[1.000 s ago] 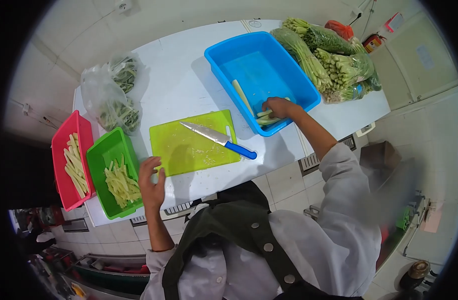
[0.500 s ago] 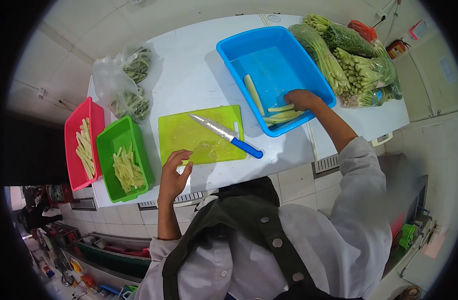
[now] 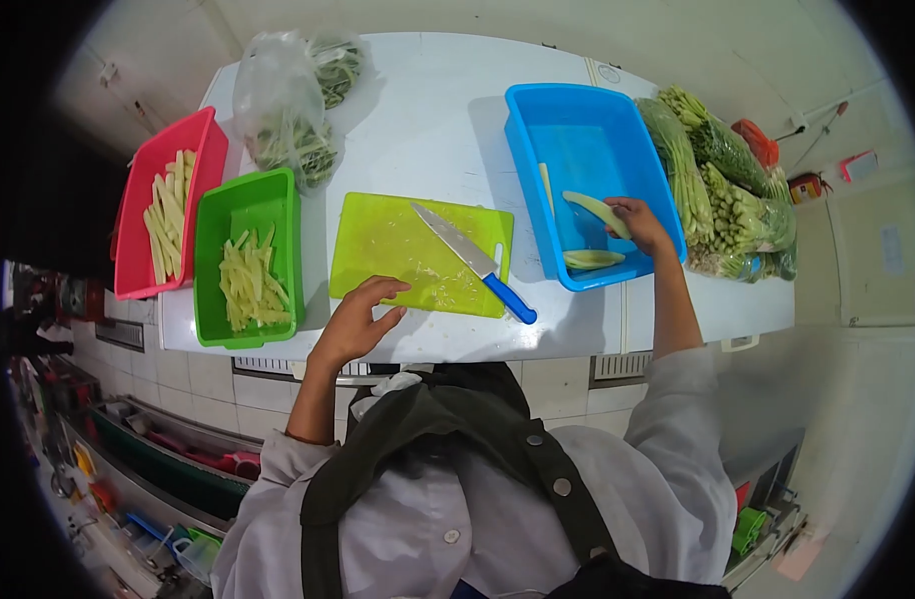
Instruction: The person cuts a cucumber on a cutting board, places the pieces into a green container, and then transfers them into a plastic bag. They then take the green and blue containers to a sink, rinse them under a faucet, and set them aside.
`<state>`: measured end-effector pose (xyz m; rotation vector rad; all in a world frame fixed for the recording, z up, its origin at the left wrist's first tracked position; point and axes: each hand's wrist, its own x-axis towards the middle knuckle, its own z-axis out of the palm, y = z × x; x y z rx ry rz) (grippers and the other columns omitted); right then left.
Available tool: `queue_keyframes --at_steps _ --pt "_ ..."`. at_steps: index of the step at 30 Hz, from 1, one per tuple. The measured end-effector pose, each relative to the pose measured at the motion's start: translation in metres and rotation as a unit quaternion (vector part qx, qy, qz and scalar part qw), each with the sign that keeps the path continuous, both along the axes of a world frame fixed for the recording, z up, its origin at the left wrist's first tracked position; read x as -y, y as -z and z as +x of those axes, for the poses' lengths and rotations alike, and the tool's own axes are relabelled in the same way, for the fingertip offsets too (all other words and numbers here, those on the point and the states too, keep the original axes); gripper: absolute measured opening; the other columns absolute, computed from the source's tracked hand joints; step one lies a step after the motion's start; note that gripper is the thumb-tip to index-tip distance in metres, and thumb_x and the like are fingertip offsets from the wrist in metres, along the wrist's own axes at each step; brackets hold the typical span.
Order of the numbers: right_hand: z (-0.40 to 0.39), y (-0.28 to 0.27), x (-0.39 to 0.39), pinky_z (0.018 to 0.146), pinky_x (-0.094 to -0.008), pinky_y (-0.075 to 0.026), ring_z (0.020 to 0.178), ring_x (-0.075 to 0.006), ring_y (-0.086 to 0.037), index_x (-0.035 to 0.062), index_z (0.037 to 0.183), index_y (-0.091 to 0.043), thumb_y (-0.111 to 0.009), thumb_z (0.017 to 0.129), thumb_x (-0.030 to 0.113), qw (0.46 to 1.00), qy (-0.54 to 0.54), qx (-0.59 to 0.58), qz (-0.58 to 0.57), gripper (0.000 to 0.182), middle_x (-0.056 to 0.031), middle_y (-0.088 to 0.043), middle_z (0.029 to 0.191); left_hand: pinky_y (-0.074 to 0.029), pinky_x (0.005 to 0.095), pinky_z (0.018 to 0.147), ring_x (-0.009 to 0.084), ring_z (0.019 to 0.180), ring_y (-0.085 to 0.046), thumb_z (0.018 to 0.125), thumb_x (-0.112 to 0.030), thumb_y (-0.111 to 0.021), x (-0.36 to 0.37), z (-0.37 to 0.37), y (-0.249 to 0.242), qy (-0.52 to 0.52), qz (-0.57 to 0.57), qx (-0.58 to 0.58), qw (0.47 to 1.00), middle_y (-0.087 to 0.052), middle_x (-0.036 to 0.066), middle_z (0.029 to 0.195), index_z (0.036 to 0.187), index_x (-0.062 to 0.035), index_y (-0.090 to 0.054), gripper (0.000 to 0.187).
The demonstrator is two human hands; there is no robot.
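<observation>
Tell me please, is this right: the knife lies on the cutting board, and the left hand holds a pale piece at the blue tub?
Wrong hand: the head view shows the right hand holding the pale piece at the blue tub.

Right hand (image 3: 641, 225) grips pale vegetable piece (image 3: 598, 213) over blue tub (image 3: 586, 140). Left hand (image 3: 361, 317) at near edge of green cutting board (image 3: 377, 225); knife (image 3: 474, 262) lies on board, handle overhanging.

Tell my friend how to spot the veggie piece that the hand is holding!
On the white table, find the big blue tub at the right. Look near its right wall, where the right hand is. The pale green piece is the one in its fingers; the others in the tub aren't being held.
</observation>
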<state>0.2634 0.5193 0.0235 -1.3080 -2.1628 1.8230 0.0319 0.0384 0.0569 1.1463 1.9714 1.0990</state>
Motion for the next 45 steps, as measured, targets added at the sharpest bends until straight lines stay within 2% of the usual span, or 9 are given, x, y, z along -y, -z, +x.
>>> queue_keyframes --at_steps 6,12,17,19,21,32,34,39,45 --pt "-0.044 -0.060 0.106 0.072 -0.0256 -0.052 0.083 -0.0147 -0.064 -0.0002 0.132 -0.053 -0.046 0.104 0.019 0.963 0.123 -0.238 0.024 0.035 -0.0096 -0.065 0.105 -0.052 0.0338 0.083 0.0197 0.096 -0.064 0.090 -0.014 -0.067 0.002 -0.015 0.020 -0.021 0.039 0.102 0.994 -0.064 0.011 0.116 0.119 -0.0033 -0.064 0.030" --pt "-0.129 0.031 0.279 0.089 -0.0336 -0.052 0.101 -0.0197 -0.062 0.0037 0.135 -0.050 -0.051 0.102 0.018 0.928 0.037 -0.323 -0.182 0.036 -0.0100 -0.061 0.118 -0.052 0.0302 0.082 0.0182 0.095 -0.064 0.091 -0.024 -0.070 -0.045 -0.035 0.049 -0.171 0.061 0.322 0.929 -0.064 0.013 0.109 0.140 -0.0016 -0.044 0.059" --pt "-0.141 0.049 0.330 0.089 -0.0347 -0.051 0.107 -0.0256 -0.061 0.0024 0.134 -0.050 -0.055 0.093 0.002 0.968 -0.047 -0.211 -0.131 0.041 -0.0133 -0.061 0.117 -0.051 0.0406 0.091 0.0354 0.101 -0.064 0.087 -0.023 -0.071 -0.062 -0.052 0.079 -0.207 -0.055 0.048 0.976 -0.064 0.021 0.113 0.142 -0.0001 -0.037 0.069" --pt "-0.115 0.046 0.302 0.088 -0.0415 -0.050 0.105 -0.0357 -0.060 0.0060 0.133 -0.051 -0.061 0.086 0.002 0.908 -0.185 -0.178 0.331 0.048 -0.0159 -0.059 0.116 -0.049 0.0440 0.094 0.0411 0.105 -0.062 0.085 -0.021 -0.071 -0.061 -0.054 0.077 -0.200 -0.102 0.002 0.975 -0.063 0.024 0.116 0.141 0.0008 -0.039 0.068" --pt "-0.085 0.048 0.277 0.086 -0.0455 -0.050 0.104 -0.0400 -0.058 0.0071 0.131 -0.051 -0.065 0.082 0.003 0.863 -0.147 -0.067 0.478 0.051 -0.0198 -0.058 0.112 -0.047 0.0455 0.096 0.0455 0.112 -0.058 0.083 -0.018 -0.069 -0.061 -0.056 0.082 -0.156 -0.063 -0.047 0.985 -0.060 0.028 0.120 0.137 0.0000 -0.044 0.062" --pt "-0.048 0.041 0.268 0.077 -0.0445 -0.053 0.088 -0.0368 -0.064 0.0079 0.135 -0.050 -0.062 0.087 0.014 0.913 -0.156 0.000 0.377 0.050 -0.0197 -0.064 0.096 -0.050 0.0418 0.087 0.0331 0.097 -0.061 0.081 -0.019 -0.070 -0.072 -0.047 0.096 -0.207 -0.056 -0.218 0.952 -0.061 0.018 0.103 0.120 -0.0006 -0.064 0.044" --pt "-0.052 0.042 0.275 0.075 -0.0408 -0.053 0.079 -0.0351 -0.064 0.0074 0.134 -0.052 -0.061 0.088 0.015 0.973 -0.105 -0.061 0.194 0.047 -0.0195 -0.062 0.081 -0.051 0.0409 0.085 0.0319 0.094 -0.062 0.080 -0.020 -0.071 -0.071 -0.059 0.095 -0.204 -0.009 -0.292 0.934 -0.062 0.017 0.103 0.120 -0.0014 -0.064 0.044" --pt "-0.072 0.027 0.304 0.046 -0.0281 -0.048 0.048 -0.0117 -0.055 0.0096 0.143 -0.047 -0.061 0.093 0.011 0.996 -0.042 -0.077 -0.026 0.051 -0.0067 -0.056 0.069 -0.052 0.0403 0.083 0.0336 0.092 -0.065 0.079 -0.019 -0.071 -0.081 -0.066 0.087 -0.186 -0.090 -0.081 0.975 -0.066 0.018 0.099 0.112 -0.0035 -0.070 0.036" --pt "-0.083 0.008 0.303 0.049 -0.0305 -0.052 0.049 -0.0133 -0.057 0.0140 0.150 -0.039 -0.060 0.092 0.007 0.993 -0.099 -0.056 -0.019 0.062 -0.0065 -0.054 0.067 -0.052 0.0407 0.082 0.0335 0.092 -0.066 0.079 -0.018 -0.071 -0.084 -0.062 0.095 -0.219 -0.038 -0.128 0.967 -0.067 0.018 0.097 0.109 -0.0036 -0.072 0.034"
